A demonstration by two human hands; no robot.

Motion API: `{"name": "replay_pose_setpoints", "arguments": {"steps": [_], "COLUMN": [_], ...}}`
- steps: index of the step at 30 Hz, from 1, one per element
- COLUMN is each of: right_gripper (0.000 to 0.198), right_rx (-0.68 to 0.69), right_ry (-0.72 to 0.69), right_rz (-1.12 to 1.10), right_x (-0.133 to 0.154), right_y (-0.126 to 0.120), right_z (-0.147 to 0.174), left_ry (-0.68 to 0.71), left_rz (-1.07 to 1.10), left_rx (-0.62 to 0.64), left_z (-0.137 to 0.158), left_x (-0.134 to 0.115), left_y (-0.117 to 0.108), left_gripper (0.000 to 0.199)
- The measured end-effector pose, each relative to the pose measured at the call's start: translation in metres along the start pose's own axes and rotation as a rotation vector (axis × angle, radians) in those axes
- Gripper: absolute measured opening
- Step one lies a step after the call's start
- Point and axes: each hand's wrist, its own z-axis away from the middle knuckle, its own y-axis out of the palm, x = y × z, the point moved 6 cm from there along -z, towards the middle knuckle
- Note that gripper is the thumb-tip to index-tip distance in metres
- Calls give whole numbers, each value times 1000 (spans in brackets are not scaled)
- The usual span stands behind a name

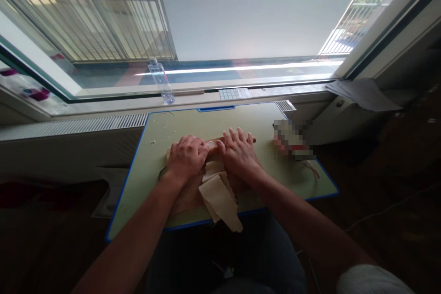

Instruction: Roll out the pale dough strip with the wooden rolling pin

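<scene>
A wooden rolling pin [254, 139] lies crosswise near the middle of the table, mostly hidden under both hands. My left hand [188, 154] is curled over its left part, fingers bent. Over the right part rests my right hand [239, 149], its fingers stretched out and spread, palm down. A pale strip of dough [220, 195] comes out from under the pin between the hands, lies in folds and hangs past the near edge. Beneath it is a wooden board [186, 200], partly covered by my arms.
The green table [138, 193] has a blue rim. On its right is a pixelated object [292, 140]; crumbs [152, 142] lie at left. A clear plastic bottle [161, 81] stands on the window sill, with a calculator-like pad [231, 94] further right. Papers [361, 94] lie at right.
</scene>
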Motion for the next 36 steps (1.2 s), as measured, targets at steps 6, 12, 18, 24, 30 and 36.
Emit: {"name": "replay_pose_setpoints", "arguments": {"steps": [6,12,18,24,30,36], "right_gripper": [53,51,52,49,51,52], "right_rx": [21,28,-8,-25,0,76], "right_ry": [-53,0,-14,-18,9,40], "right_rz": [-15,-3,4,10,-7,-39], "right_x": [-2,-6,5,3,-2,-8], "right_y": [-11,-6,3,6,10,15], "right_z": [-5,-24,-15,-23,-41,-60], "left_ry": [-52,-72,-73,-33,-57,-64], "left_rz": [-63,-53,-89,-75,-53,-44], "left_rx": [32,101,207,241,273,261], "left_z": [-15,-28,-26,-36,-54,-72], "left_x": [11,18,14,20,27,32], "left_y": [11,14,19,28,35,40], "left_gripper": [31,36,44,53,53,52]}}
